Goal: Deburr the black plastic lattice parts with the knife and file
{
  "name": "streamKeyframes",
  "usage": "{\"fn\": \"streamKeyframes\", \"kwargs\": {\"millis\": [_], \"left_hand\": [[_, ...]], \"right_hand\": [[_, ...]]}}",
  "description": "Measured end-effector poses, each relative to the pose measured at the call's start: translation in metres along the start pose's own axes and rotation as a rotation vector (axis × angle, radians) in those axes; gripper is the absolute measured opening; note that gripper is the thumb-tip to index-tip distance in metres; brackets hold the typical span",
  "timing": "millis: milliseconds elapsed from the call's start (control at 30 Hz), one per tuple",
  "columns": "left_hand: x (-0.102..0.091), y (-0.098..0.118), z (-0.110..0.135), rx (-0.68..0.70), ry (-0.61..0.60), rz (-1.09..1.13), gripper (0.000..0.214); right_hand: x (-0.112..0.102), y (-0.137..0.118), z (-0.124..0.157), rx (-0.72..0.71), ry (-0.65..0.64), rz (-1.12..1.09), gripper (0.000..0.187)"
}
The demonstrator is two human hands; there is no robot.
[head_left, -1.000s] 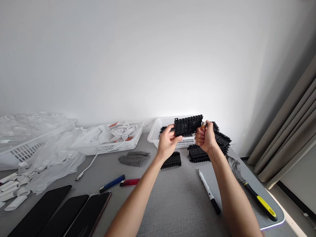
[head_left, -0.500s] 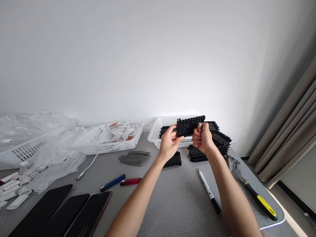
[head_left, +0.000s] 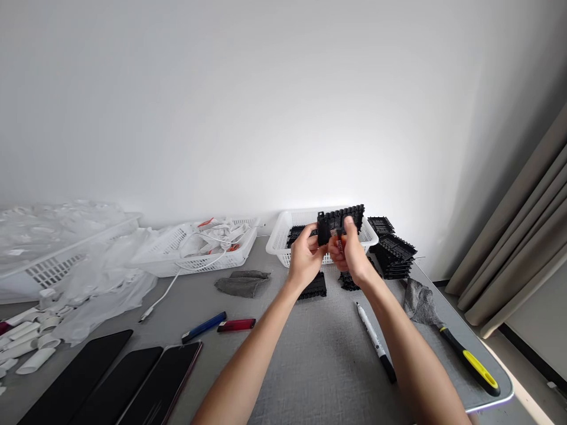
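Ribbed black panel [head_left: 328, 225], raised at the right-hand white basket [head_left: 278, 243]. Your left grip [head_left: 305, 258] clamps only its left end, so a push at the right could twist it loose. Your right grip [head_left: 351, 252] appears closed around a small orange object [head_left: 340, 241], partly hidden; a slack hold could drop it onto the tabletop [head_left: 310, 360].

Hands [head_left: 305, 261] on black panel [head_left: 331, 223], white basket [head_left: 275, 237] (slotted) behind

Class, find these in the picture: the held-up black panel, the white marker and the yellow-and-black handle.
Black panel [head_left: 335, 220]: head view, on its flat face.
White marker [head_left: 374, 340]: head view, on its barrel.
Yellow-and-black handle [head_left: 470, 360]: head view, on its yellow part.
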State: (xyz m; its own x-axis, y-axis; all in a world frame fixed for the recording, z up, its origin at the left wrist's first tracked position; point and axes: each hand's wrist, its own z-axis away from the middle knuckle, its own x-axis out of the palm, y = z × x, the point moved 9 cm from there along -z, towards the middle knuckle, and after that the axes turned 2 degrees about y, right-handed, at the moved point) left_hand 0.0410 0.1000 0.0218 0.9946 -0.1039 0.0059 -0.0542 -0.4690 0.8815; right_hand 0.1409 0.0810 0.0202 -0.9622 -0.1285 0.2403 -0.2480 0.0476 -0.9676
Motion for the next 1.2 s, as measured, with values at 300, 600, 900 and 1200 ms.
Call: {"fn": "streamKeyframes", "kwargs": {"millis": [300,600,900,1200], "left_hand": [[-0.006,-0.025,-0.001,-0.246,0.142,0.401,0.067],[0.008,-0.024,-0.002,-0.293,-0.138,0.282,0.069],[0.006,-0.019,-0.001,-0.216,-0.299,-0.001,0.071],[0.011,-0.021,0.002,-0.184,-0.303,0.002,0.07]], "right_hand": [[-0.069,-0.02,-0.009,-0.318,0.474,0.078,0.03],[-0.078,-0.019,-0.014,-0.441,0.522,-0.036,0.03],[-0.094,-0.041,-0.007,-0.489,0.523,0.107,0.022],[-0.075,-0.053,0.0,-0.541,0.396,0.189,0.02]]}}
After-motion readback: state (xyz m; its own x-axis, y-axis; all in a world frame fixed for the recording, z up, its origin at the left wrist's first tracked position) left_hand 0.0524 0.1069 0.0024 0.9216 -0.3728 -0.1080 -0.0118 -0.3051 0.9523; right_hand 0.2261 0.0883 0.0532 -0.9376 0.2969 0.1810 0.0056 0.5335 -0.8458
